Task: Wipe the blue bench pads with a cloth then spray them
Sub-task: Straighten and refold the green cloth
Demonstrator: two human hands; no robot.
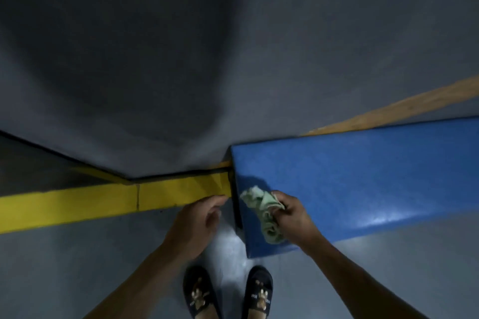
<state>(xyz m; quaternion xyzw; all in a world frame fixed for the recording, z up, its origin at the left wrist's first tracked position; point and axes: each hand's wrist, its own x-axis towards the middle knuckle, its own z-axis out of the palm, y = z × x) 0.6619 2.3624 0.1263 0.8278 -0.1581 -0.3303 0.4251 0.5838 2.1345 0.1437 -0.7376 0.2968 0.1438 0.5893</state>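
Observation:
A blue bench pad (363,176) runs from the middle of the view out to the right edge. My right hand (293,217) grips a crumpled pale green cloth (264,212) and holds it on the pad's near left corner. My left hand (197,223) hangs just left of the pad's end, fingers loosely curled and holding nothing. No spray bottle shows in the view.
A grey wall (181,59) rises straight ahead. A yellow painted strip (90,202) runs along its base at the left, and a wooden strip (388,109) runs behind the pad. My feet in dark slippers (228,292) stand on the grey floor below the pad's end.

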